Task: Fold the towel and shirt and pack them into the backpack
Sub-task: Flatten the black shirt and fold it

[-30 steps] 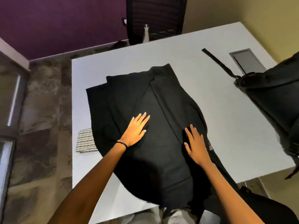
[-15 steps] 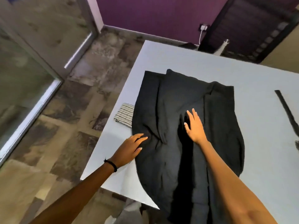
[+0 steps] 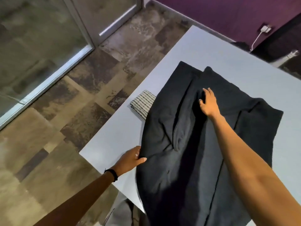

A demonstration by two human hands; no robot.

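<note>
Head view shows one black shirt [image 3: 203, 144] spread on the white table [image 3: 114, 136], its near end hanging over the table's edge. One folded striped towel [image 3: 143, 103] peeks out from under the shirt's left side. Left hand [image 3: 130, 159] pinches the shirt's left edge. Right hand [image 3: 209, 103] lies flat on the shirt, fingers together. Bare table lies beyond.

The shirt [image 3: 195, 144] is looking like soft, dull black cloth with wrinkles. The towel [image 3: 143, 104] is looking like thin striped cloth. The worktop [image 3: 114, 137] is looking smooth and a bit shiny. The floor [image 3: 65, 111] is looking like rough, blotchy stone.
</note>
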